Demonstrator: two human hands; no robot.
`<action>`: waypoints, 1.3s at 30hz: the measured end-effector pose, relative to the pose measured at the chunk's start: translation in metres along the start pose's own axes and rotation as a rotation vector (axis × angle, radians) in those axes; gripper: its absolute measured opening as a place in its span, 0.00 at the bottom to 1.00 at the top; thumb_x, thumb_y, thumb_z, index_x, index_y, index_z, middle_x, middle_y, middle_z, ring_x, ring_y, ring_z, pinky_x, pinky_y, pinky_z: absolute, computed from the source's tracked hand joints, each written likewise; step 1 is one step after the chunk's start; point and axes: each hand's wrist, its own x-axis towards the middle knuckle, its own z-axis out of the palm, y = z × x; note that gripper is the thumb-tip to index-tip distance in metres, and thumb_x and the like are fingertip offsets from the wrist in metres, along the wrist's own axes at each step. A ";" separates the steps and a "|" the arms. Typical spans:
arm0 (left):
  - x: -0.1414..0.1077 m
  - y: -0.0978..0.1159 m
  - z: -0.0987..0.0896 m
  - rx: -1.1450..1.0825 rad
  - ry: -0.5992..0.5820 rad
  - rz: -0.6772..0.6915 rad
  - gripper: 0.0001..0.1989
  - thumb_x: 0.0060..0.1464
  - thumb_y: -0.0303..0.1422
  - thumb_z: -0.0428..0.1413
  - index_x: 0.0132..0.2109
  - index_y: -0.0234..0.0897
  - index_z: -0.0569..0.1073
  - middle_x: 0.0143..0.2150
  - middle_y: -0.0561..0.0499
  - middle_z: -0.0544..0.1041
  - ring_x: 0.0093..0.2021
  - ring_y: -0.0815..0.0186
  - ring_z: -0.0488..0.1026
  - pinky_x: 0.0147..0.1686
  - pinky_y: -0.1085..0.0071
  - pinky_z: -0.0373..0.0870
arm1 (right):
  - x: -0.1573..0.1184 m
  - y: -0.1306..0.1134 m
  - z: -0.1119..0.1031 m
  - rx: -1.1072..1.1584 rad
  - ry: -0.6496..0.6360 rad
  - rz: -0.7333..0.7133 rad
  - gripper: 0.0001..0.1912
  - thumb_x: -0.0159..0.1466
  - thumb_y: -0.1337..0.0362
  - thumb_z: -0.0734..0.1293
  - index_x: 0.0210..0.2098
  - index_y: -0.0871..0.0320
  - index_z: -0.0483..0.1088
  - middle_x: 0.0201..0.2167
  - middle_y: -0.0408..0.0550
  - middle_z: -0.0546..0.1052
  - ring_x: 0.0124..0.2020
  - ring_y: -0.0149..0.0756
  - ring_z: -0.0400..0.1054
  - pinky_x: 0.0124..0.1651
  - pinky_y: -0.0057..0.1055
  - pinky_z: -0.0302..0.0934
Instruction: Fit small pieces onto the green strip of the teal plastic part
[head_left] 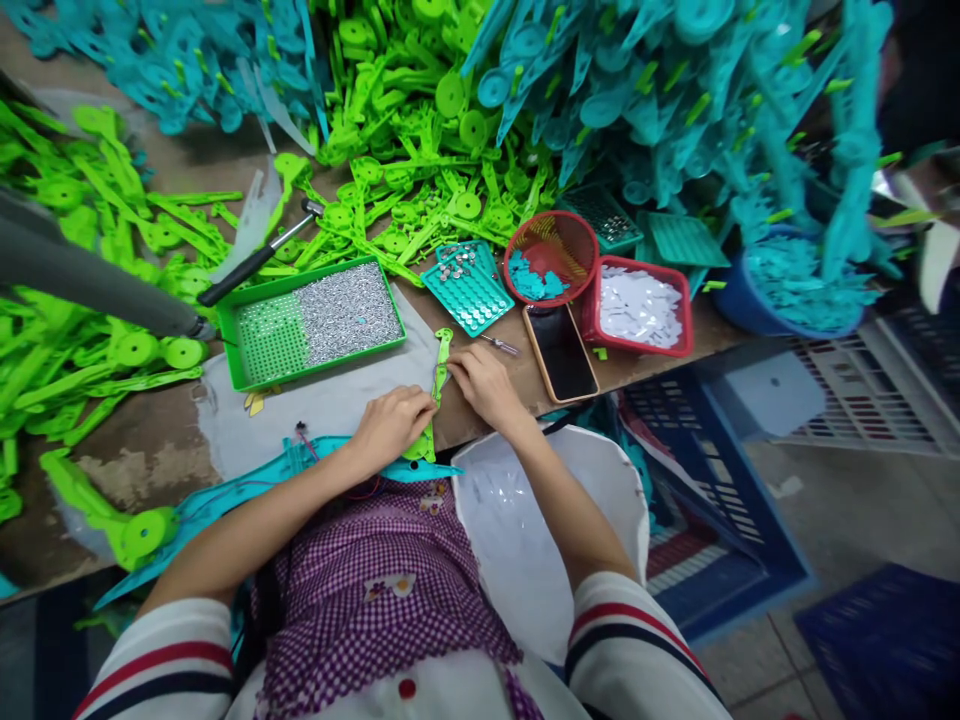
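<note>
A long bright green plastic part [441, 362] stands out from between my two hands at the table's edge. My left hand [397, 420] is closed over its lower half, fingers bent around it and partly hiding it. At its right side, my right hand [486, 380] pinches with bent fingers; whether these hold the part itself or something tiny against it is hard to see. A long turquoise plastic part [259, 480] lies along the table edge under my left forearm, with thin wires near it.
A green tray [247, 375] of small metal pieces lies on grey cloth, a hammer [262, 250] behind it. Rightward are a teal tray [476, 305], screwdriver [501, 345], phone [566, 370], red basket [517, 238] and red tub [686, 325]. Green parts [405, 180] and turquoise parts [675, 120] pile behind.
</note>
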 end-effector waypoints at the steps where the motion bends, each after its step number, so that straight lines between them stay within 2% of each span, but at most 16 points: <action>1: 0.000 0.000 0.000 0.004 -0.001 0.001 0.07 0.62 0.31 0.52 0.38 0.40 0.75 0.36 0.50 0.77 0.39 0.64 0.74 0.37 0.71 0.67 | -0.001 0.000 0.000 -0.004 0.008 0.000 0.11 0.70 0.64 0.56 0.40 0.56 0.70 0.37 0.53 0.73 0.41 0.43 0.67 0.45 0.38 0.62; 4: 0.001 -0.001 0.000 0.006 -0.008 -0.003 0.07 0.62 0.31 0.52 0.37 0.39 0.75 0.36 0.50 0.77 0.39 0.64 0.74 0.36 0.71 0.67 | 0.002 -0.001 -0.003 -0.085 -0.032 -0.025 0.12 0.70 0.64 0.56 0.40 0.58 0.70 0.37 0.54 0.73 0.41 0.43 0.67 0.44 0.37 0.62; 10: 0.001 -0.002 0.002 -0.020 0.003 0.005 0.08 0.62 0.29 0.52 0.37 0.39 0.75 0.36 0.50 0.77 0.40 0.63 0.74 0.37 0.70 0.67 | 0.020 -0.011 -0.018 -0.318 -0.233 -0.076 0.09 0.68 0.69 0.58 0.36 0.60 0.69 0.34 0.55 0.73 0.38 0.45 0.66 0.40 0.38 0.59; 15: 0.001 -0.003 0.003 -0.024 0.006 0.009 0.08 0.62 0.30 0.51 0.37 0.39 0.75 0.35 0.49 0.77 0.40 0.63 0.74 0.37 0.71 0.68 | 0.026 -0.012 -0.022 -0.339 -0.292 -0.113 0.10 0.69 0.69 0.57 0.36 0.61 0.69 0.35 0.56 0.73 0.38 0.44 0.66 0.39 0.37 0.59; 28: 0.002 -0.004 0.003 -0.053 0.014 -0.007 0.08 0.62 0.31 0.52 0.37 0.39 0.75 0.36 0.50 0.77 0.40 0.64 0.74 0.37 0.71 0.67 | 0.017 0.015 -0.015 0.033 -0.144 -0.170 0.09 0.70 0.65 0.57 0.40 0.57 0.69 0.38 0.52 0.73 0.42 0.41 0.68 0.46 0.37 0.63; 35: 0.003 -0.003 0.002 -0.076 0.007 -0.015 0.07 0.62 0.30 0.53 0.36 0.39 0.75 0.36 0.50 0.78 0.39 0.64 0.74 0.37 0.70 0.67 | 0.015 0.016 -0.009 0.002 -0.075 -0.163 0.09 0.69 0.64 0.57 0.39 0.57 0.68 0.37 0.52 0.73 0.41 0.40 0.67 0.46 0.37 0.61; 39: 0.003 -0.003 0.002 -0.082 0.008 -0.007 0.07 0.61 0.30 0.53 0.35 0.38 0.75 0.36 0.50 0.78 0.39 0.63 0.75 0.38 0.70 0.68 | 0.014 0.017 -0.008 -0.111 -0.051 -0.237 0.08 0.68 0.68 0.57 0.38 0.58 0.68 0.35 0.52 0.72 0.40 0.41 0.65 0.45 0.37 0.60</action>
